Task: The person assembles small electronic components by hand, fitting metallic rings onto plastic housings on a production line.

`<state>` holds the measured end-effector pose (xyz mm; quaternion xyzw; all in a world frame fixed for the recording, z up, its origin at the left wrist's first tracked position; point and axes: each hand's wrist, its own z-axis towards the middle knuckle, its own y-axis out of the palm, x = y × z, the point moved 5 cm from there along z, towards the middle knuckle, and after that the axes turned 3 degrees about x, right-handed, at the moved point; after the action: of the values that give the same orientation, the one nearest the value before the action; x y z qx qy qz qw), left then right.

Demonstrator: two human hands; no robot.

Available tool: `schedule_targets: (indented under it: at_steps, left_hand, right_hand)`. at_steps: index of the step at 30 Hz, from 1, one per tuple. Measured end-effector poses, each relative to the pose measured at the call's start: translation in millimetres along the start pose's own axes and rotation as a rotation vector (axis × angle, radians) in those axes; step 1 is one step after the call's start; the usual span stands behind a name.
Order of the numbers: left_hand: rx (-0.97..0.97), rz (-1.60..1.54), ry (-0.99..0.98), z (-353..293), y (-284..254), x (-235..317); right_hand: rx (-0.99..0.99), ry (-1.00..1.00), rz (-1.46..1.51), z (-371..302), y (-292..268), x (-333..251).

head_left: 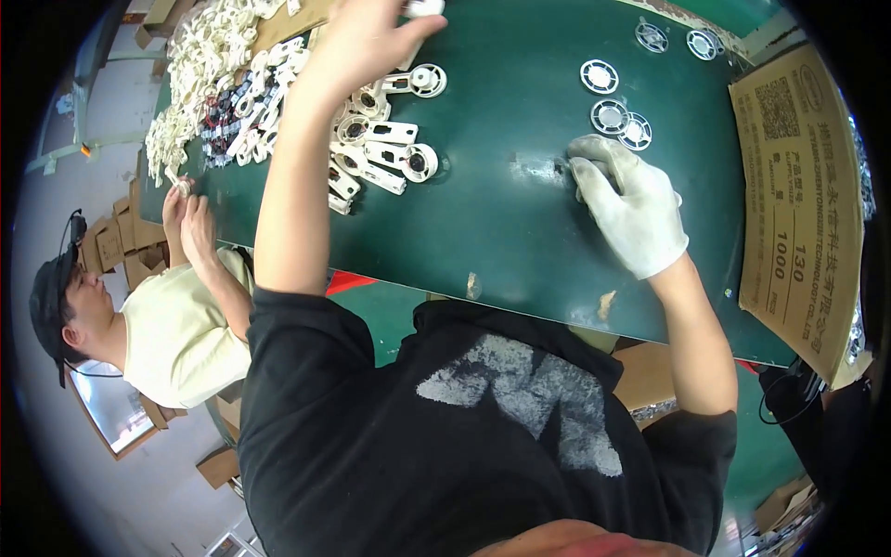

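Note:
My bare left hand (371, 45) reaches to the top edge of the view, above white plastic housings with a round ring end (427, 81). Its thumb points right, beside a white plastic piece (425, 7) cut off by the edge; the other fingers are out of view, so I cannot tell whether it grips that piece. My right hand (631, 204), in a white glove, hovers low over the table with fingers curled together and thumb against them. What is between its fingertips, if anything, is too small to make out. Just beyond it lie two overlapping spoked discs (610, 116).
A green table (501, 241) carries a large heap of white parts (200, 70) and dark small parts (223, 121) at far left. More spoked discs (599, 76) lie far right. A cardboard box (798, 204) stands at the right edge. A co-worker (176, 325) handles a white part at left.

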<state>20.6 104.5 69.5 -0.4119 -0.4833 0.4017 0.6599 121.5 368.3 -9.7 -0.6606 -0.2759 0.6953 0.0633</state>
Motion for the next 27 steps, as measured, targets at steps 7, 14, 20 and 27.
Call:
schedule_targets:
  at_steps: [7, 14, 20, 27]
  left_hand:
    - [0.180, -0.797, 0.119, -40, -6, 21]
    - [-0.188, -1.047, 0.165, -63, 73, 108]
    - [0.074, -0.221, 0.461, -56, 111, 111]
    - [0.168, -0.176, 0.456, -69, 92, 108]
  right_hand:
    - [0.257, -0.297, -0.056, -3, -4, -10]
    - [0.401, -0.131, -0.216, 7, -24, 2]
    - [0.625, 0.069, 0.008, 17, -59, 21]
    - [0.534, 0.070, -0.032, 14, -54, 22]
